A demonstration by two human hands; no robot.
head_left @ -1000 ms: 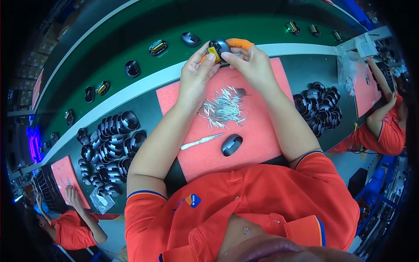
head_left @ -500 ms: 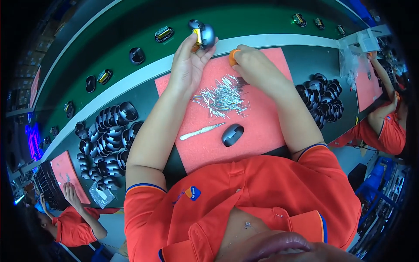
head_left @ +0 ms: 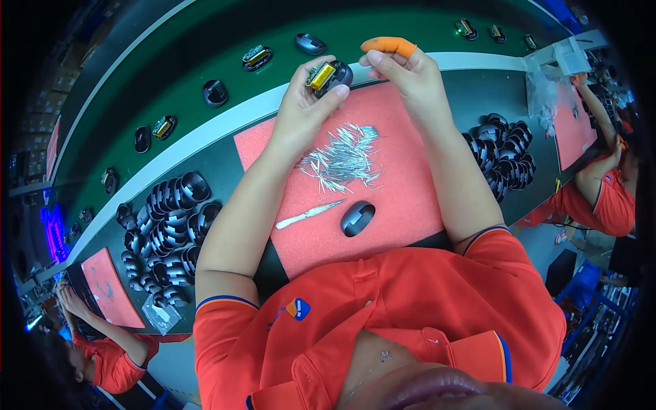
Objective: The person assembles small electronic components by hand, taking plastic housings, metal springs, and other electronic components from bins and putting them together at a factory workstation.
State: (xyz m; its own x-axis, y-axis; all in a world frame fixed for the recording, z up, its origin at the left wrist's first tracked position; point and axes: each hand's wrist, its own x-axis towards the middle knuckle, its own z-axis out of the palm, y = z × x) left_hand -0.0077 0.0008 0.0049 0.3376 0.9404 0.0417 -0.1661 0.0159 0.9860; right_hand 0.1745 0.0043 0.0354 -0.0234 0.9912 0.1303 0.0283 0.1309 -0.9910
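Note:
My left hand point(head_left: 305, 102) grips a small black oval case point(head_left: 339, 83) above the near edge of the green belt. Its open side shows a yellow block point(head_left: 321, 76) and a bit of green circuit board. Just to the right, my right hand point(head_left: 410, 68) is raised, an orange finger cot point(head_left: 393, 46) covering its outstretched index finger. The thumb is below that finger, and I see nothing held there. Beneath both hands, a pink foam mat point(head_left: 403, 198) carries a pile of thin metal pins point(head_left: 345, 160), a white-handled pointed tool point(head_left: 307, 214) and a black oval shell point(head_left: 357, 219).
Black shells lie in clusters at the left point(head_left: 171, 229) and right point(head_left: 502, 154) of the mat. Along the green belt point(head_left: 184, 75) sit several black cases, some with yellow blocks. Co-workers in red shirts are at both sides; a clear plastic bag point(head_left: 542, 92) hangs at the right.
My left hand has turned the case, so its yellow block and board face up. My right hand has risen from a curled pose, its index finger now stretched out.

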